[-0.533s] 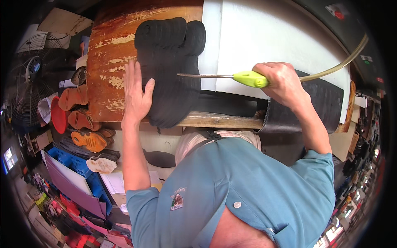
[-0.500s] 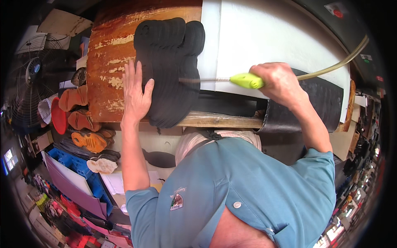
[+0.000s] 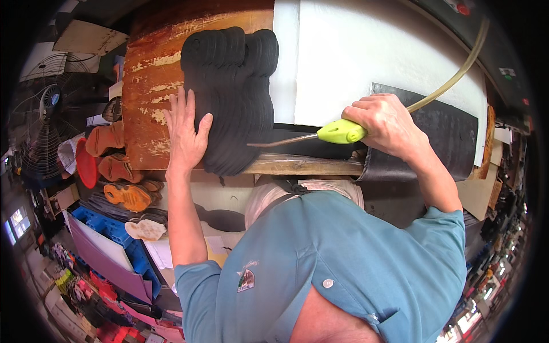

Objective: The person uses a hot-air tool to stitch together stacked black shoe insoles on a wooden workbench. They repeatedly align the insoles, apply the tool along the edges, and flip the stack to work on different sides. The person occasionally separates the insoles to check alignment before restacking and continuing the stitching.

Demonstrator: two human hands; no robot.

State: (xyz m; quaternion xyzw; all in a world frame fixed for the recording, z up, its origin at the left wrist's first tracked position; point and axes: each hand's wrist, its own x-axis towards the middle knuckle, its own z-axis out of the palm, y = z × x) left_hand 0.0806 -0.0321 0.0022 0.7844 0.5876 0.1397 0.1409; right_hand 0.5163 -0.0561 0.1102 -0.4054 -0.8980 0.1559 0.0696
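A stack of black, sole-shaped flat pieces [image 3: 229, 103] lies fanned out in overlapping layers on the worn brown table. My left hand [image 3: 187, 134] rests flat along the stack's left side, fingers stretched out and apart. In my right hand [image 3: 389, 123] is a bright green air blow gun [image 3: 341, 132], my fingers wrapped round its body. Its thin, slightly bent metal nozzle [image 3: 284, 140] points left, with the tip over the near right part of the stack. Whether the tip touches the pieces I cannot tell. A yellowish clear hose [image 3: 452, 80] runs from the gun to the far right.
White sheets [image 3: 343, 57] cover the table's right side. A black sheet [image 3: 437, 137] hangs over the front edge [image 3: 309, 166]. To the left are a fan [image 3: 50, 100], orange-brown sole shapes [image 3: 124, 195], a red round object [image 3: 87, 163] and a blue crate [image 3: 103, 226].
My right hand has brought the blow gun's nozzle nearer to me, from the stack's middle to its near part. The hose has swung left. My left hand stays beside the stack.
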